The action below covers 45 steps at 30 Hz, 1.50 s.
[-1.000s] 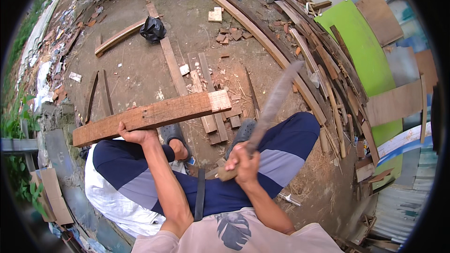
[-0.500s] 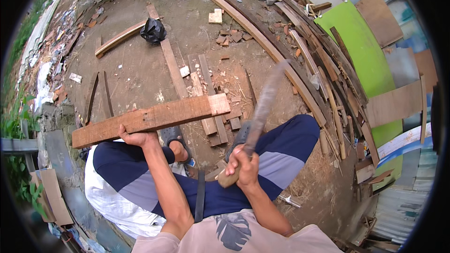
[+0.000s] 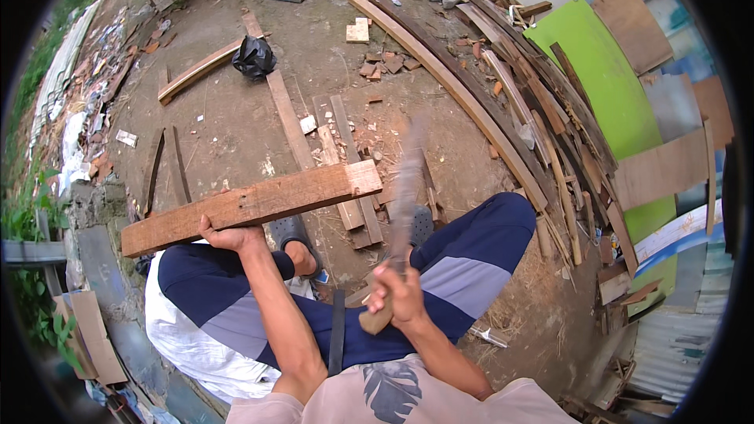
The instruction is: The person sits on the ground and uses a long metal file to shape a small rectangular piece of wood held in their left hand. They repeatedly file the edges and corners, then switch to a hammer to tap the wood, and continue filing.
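At six o'clock, your right hand, fingers curled, is gripping the machete, your left hand likewise clasping the beam, apparently mid-swing, the next stroke requiring steadiness.

an outdoor yard, a rough open-air wood workshop by the look of it: bare dirt, offcuts strewn about, planks heaped along the right by a green panel, corrugated metal near right, litter and plants left.
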Each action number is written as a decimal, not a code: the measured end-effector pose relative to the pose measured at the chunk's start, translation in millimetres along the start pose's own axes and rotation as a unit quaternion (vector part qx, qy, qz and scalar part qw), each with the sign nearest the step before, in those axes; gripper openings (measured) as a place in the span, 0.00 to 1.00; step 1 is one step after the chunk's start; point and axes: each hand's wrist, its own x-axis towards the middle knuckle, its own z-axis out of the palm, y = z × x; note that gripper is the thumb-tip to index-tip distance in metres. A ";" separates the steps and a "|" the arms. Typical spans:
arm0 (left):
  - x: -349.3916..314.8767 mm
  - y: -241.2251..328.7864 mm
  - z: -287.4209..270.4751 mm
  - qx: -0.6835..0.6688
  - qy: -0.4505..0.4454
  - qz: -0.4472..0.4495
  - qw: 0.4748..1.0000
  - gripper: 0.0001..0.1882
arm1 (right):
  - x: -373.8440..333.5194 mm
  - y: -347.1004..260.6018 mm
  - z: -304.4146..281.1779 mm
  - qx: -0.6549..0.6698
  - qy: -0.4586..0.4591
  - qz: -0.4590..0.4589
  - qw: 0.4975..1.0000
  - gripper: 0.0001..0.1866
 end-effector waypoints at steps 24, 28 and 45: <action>-6.3 10.2 2.2 -0.032 -0.099 -0.003 0.995 0.26 | 3.3 -11.8 3.1 0.079 -0.139 0.205 0.966 0.09; -2.7 13.1 -5.0 -0.047 -0.128 -0.020 0.990 0.26 | -2.0 -37.5 0.9 0.221 -0.226 0.198 0.928 0.08; -0.3 10.9 -6.4 -0.072 -0.107 -0.037 0.991 0.27 | 1.2 -27.8 -0.1 -0.358 0.030 -0.013 0.933 0.16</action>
